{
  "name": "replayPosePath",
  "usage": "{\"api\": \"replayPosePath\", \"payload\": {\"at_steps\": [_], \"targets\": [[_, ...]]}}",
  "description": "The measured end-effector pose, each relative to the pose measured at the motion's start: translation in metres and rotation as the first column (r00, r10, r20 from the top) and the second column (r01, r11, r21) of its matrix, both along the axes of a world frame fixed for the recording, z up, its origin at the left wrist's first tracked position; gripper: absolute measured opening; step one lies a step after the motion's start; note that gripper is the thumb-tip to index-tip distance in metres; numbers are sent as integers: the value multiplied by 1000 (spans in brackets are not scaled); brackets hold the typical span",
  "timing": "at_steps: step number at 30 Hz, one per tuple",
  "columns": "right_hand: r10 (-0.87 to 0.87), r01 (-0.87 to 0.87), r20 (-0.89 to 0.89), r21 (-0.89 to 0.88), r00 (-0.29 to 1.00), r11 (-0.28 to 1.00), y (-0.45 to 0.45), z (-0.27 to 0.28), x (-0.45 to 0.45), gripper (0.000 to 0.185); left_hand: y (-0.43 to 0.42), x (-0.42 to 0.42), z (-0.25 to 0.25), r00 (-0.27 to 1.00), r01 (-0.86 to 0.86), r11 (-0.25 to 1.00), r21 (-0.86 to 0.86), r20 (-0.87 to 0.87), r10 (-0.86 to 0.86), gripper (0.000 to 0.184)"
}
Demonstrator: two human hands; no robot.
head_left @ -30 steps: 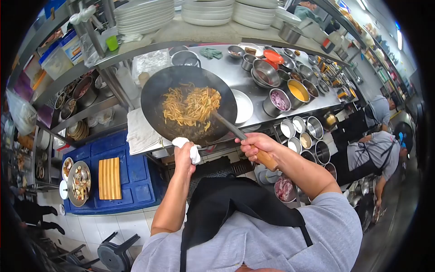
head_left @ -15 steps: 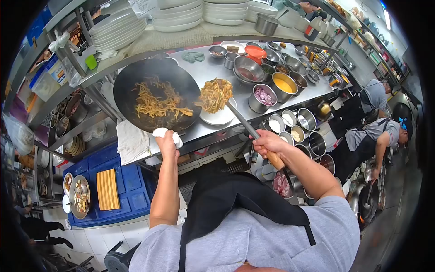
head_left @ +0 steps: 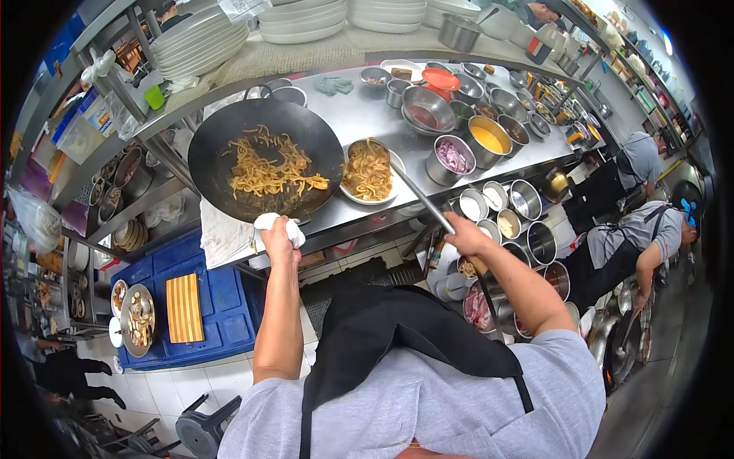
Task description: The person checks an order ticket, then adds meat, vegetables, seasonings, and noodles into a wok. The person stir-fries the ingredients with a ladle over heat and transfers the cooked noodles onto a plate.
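Note:
My left hand (head_left: pixel 280 239) is closed around a white cloth (head_left: pixel 269 222) at the near edge of a black wok (head_left: pixel 208 164). Noodles (head_left: pixel 267 170) lie in the wok. My right hand (head_left: pixel 468 234) grips the long handle of a ladle (head_left: pixel 428 202). The ladle's head, full of noodles (head_left: pixel 368 171), is tilted over a white plate (head_left: pixel 397 183) just right of the wok, and noodles cover much of the plate.
Metal pots and bowls of ingredients (head_left: pixel 453 157) crowd the counter's right side. Stacked plates (head_left: pixel 302 21) stand on the shelf above. A striped board (head_left: pixel 184 308) and a pan (head_left: pixel 138 320) rest on a blue surface at left. Two co-workers (head_left: pixel 631 237) are at the right.
The ladle has carried noodles out of the wok, over the plate, and down onto it. The wok, with my left hand at its edge, has shifted left in view.

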State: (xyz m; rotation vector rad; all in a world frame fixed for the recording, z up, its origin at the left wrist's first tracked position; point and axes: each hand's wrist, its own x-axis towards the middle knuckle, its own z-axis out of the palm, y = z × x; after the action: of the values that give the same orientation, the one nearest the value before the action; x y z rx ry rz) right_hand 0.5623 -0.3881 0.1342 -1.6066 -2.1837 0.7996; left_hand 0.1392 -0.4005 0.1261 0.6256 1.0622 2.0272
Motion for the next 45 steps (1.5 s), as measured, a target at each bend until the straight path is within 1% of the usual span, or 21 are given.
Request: {"api": "replayPosePath", "payload": {"at_steps": [1, 5, 7, 9, 14, 15, 18, 19, 21, 24, 27, 28, 29, 31, 33, 34, 35, 37, 40, 41, 45], "targets": [[18, -21, 44, 80, 999, 997, 4, 1, 4, 54, -1, 0, 1, 1000, -3, 1000, -13, -1, 3, 8], [-62, 30, 311, 105, 949, 994, 3, 47, 8, 60, -4, -3, 5, 1000, -10, 999, -31, 8, 11, 7], [-66, -16, 386, 206, 920, 979, 8, 64, 15, 60, -4, -6, 5, 1000, 23, 1000, -10, 1, -23, 8], [-115, -7, 508, 232, 854, 973, 5, 93, 14, 64, -4, -8, 7, 1000, 27, 999, -17, -9, -27, 8], [-163, -129, 692, 349, 703, 928, 1, 153, 18, 64, 0, -8, 10, 998, 66, 998, 8, 20, -66, 11], [-204, -108, 738, 351, 643, 930, -1, 168, 14, 67, 0, -7, 13, 998, 66, 998, 9, 21, -66, 11], [-205, -180, 762, 388, 614, 904, -5, 202, 13, 70, 2, -4, 19, 999, 45, 999, 4, 13, -45, 12], [-208, -175, 760, 389, 616, 904, -8, 208, 12, 70, 3, -5, 18, 999, 49, 999, 3, 9, -49, 12], [-194, -211, 672, 472, 715, 856, -12, 216, 10, 70, 4, -5, 20, 998, 59, 998, 0, 4, -59, 12], [-129, -70, 519, 347, 845, 935, -17, 193, -15, 76, 3, -6, 25, 998, 51, 999, 2, 41, -51, 12], [25, -110, 271, 307, 962, 945, 2, 86, -43, 76, -2, -15, 23, 990, 94, 995, -14, 102, -92, 11], [99, -152, 140, 445, 985, 882, 16, 28, -54, 73, 0, -21, 18, 981, 147, 989, 7, 124, -147, 11], [74, -133, 164, 381, 984, 915, 0, 20, -80, 72, 1, -23, 15, 969, 199, 979, 30, 145, -202, 11], [166, -151, 11, 469, 986, 870, 13, -34, -104, 74, -3, -16, 15, 979, 168, 986, 17, 111, -169, 12], [166, -162, 23, 375, 986, 913, 16, -9, -112, 76, -6, -16, 16, 988, 154, 988, 0, 23, -154, 13], [97, -112, 78, 218, 992, 969, 21, 19, -116, 76, -7, -14, 18, 991, 135, 991, -4, 5, -135, 12], [119, -127, 46, 277, 992, 952, 38, 25, -117, 76, -9, -11, 20, 994, 108, 994, -6, -11, -108, 12], [123, -92, -92, 284, 988, 954, 70, 46, -138, 77, -18, 1, 30, 995, 91, 996, -19, -32, -91, 12], [66, -49, -39, 346, 997, 937, 96, 70, -195, 79, -20, 10, 30, 986, 162, 987, 0, -42, -162, 13], [97, -80, -47, 281, 994, 956, 91, 81, -212, 82, -22, 16, 35, 986, 161, 987, -15, -36, -161, 13], [317, -292, -69, 239, 946, 926, 50, 77, -228, 84, -22, 21, 36, 985, 174, 984, -36, 0, -174, 12]]}}
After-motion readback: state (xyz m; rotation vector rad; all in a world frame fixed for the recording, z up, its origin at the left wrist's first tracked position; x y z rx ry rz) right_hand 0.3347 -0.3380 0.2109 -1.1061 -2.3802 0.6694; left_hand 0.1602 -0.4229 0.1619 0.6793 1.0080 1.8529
